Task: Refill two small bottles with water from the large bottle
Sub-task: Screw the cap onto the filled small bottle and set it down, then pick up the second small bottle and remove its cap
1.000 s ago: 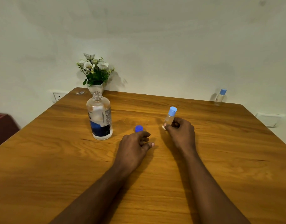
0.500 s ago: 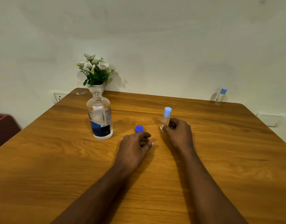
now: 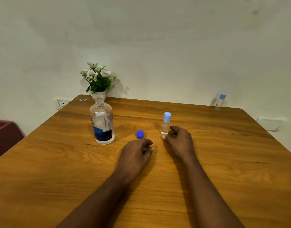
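Observation:
The large clear bottle with a blue label stands uncapped at centre left of the wooden table. Its dark blue cap lies on the table to its right. One small bottle with a light blue cap stands upright near the middle. My right hand rests just right of its base, thumb and forefinger slightly apart and not closed around it. My left hand lies loosely curled on the table just behind the dark blue cap, holding nothing. A second small bottle stands at the far right edge by the wall.
A white vase of flowers stands at the table's far left corner, right behind the large bottle. A wall socket sits left of the table and a white plate on the right. A dark red piece of furniture is at the left.
My right hand has lowered the tilted small bottle, stood it upright on the table and loosened its grip. The left hand has not moved.

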Demonstrator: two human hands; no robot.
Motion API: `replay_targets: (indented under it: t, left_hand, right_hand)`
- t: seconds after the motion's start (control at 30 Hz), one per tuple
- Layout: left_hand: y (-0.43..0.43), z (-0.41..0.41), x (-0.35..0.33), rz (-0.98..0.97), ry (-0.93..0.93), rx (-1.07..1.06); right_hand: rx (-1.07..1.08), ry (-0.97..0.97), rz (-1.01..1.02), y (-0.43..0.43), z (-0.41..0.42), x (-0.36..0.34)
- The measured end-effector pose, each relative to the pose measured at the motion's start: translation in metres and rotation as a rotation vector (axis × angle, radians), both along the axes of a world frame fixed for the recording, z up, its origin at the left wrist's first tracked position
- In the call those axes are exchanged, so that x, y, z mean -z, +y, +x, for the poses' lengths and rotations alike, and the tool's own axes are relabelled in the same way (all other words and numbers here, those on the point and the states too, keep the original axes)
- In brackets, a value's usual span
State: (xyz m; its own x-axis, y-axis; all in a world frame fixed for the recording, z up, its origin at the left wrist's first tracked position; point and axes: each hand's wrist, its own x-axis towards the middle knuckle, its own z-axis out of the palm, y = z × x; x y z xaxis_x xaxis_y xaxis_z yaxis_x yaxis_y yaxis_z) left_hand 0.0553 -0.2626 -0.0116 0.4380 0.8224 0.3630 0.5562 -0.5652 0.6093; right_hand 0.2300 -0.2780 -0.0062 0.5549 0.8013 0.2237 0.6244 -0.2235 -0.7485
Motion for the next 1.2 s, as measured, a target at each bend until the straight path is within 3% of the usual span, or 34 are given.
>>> replay_targets:
  t: [0.5, 0.7, 1.2]
  left_hand:
    - [-0.026, 0.049, -0.009, 0.032, 0.004, 0.075]
    - [-0.036, 0.117, -0.013, 0.037, 0.009, 0.149]
    - [0.044, 0.26, -0.008, 0.084, 0.074, 0.122]
  right_hand:
    - [-0.056, 0.181, 0.061, -0.032, 0.017, -0.005]
    - [0.237, 0.185, 0.153, -0.044, 0.061, -0.002]
    - [0.542, 0.087, 0.192, 0.027, 0.216, -0.004]
